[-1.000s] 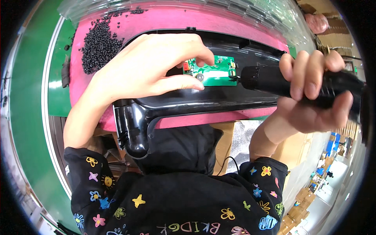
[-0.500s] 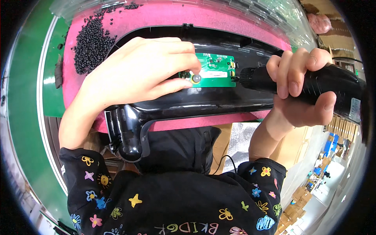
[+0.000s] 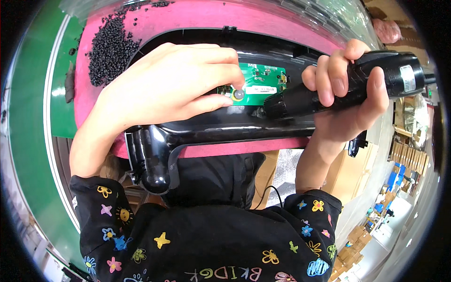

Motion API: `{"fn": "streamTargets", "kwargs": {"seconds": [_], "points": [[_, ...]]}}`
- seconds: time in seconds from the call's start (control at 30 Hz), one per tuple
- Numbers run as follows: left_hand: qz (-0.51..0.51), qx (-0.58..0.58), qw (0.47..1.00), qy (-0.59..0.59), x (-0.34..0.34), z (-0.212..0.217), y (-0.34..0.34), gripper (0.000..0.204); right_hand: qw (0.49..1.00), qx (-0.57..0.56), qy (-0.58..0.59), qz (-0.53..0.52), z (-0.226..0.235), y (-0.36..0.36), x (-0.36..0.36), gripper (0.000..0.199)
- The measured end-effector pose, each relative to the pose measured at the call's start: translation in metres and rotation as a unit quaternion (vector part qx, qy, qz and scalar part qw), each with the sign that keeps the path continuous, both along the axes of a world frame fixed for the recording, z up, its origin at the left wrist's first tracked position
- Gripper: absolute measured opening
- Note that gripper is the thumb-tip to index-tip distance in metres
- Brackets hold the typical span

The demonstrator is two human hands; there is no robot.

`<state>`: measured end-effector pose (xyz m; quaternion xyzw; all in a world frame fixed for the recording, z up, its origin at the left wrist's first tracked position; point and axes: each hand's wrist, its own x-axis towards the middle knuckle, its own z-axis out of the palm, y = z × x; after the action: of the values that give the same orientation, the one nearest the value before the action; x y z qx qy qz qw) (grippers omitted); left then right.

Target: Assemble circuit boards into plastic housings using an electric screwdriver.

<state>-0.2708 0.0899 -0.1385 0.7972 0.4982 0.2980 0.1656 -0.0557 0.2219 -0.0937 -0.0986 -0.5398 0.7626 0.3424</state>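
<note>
A green circuit board lies inside a long black plastic housing. My left hand reaches over the housing's left part, thumb and forefinger closed on the board's left end around a small round grey part. My right hand is wrapped around a black electric screwdriver, held tilted, its thick cord leaving at the right. The screwdriver's nose is over the board's near right corner. Its bit is hard to make out against the black housing.
A heap of small black screws or similar parts lies at the far left on the pink mat. Clear plastic trays line the far edge. A green surface runs along the left; cardboard boxes stand farther off at right.
My right hand has brought the screwdriver left and nearer to me, swinging its back end away. Its nose now overlaps the board's near right corner. My left hand has barely shifted.
</note>
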Motion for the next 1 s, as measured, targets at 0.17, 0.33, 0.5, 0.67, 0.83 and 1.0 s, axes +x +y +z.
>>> {"fn": "streamTargets", "kwargs": {"seconds": [0.17, 0.33, 0.5, 0.67, 0.83, 1.0], "points": [[-0.002, -0.017, 1.000, -0.004, -0.001, -0.001, 0.000, 0.029, 0.999, 0.003, 0.034, 0.017, -0.006, 0.003, 0.007, 0.040], [-0.001, -0.011, 1.000, -0.001, -0.003, 0.000, 0.000, 0.029, 0.998, 0.036, 0.041, 0.014, -0.004, -0.002, 0.006, 0.040], [-0.027, 0.001, 0.999, -0.030, -0.004, -0.004, -0.002, 0.027, 0.991, 0.044, 0.118, 0.037, -0.001, -0.016, 0.003, 0.046], [-0.075, 0.051, 0.991, -0.095, 0.002, -0.009, 0.001, 0.024, 0.983, 0.002, 0.171, 0.060, 0.023, -0.030, 0.002, 0.038], [-0.078, 0.051, 0.986, -0.141, -0.002, -0.004, 0.001, 0.022, 0.979, 0.016, 0.201, 0.024, 0.035, -0.038, 0.000, 0.036], [-0.061, -0.002, 0.970, -0.234, -0.001, 0.001, 0.004, 0.017, 0.974, 0.038, 0.224, 0.011, 0.036, -0.037, -0.003, 0.037]]}}
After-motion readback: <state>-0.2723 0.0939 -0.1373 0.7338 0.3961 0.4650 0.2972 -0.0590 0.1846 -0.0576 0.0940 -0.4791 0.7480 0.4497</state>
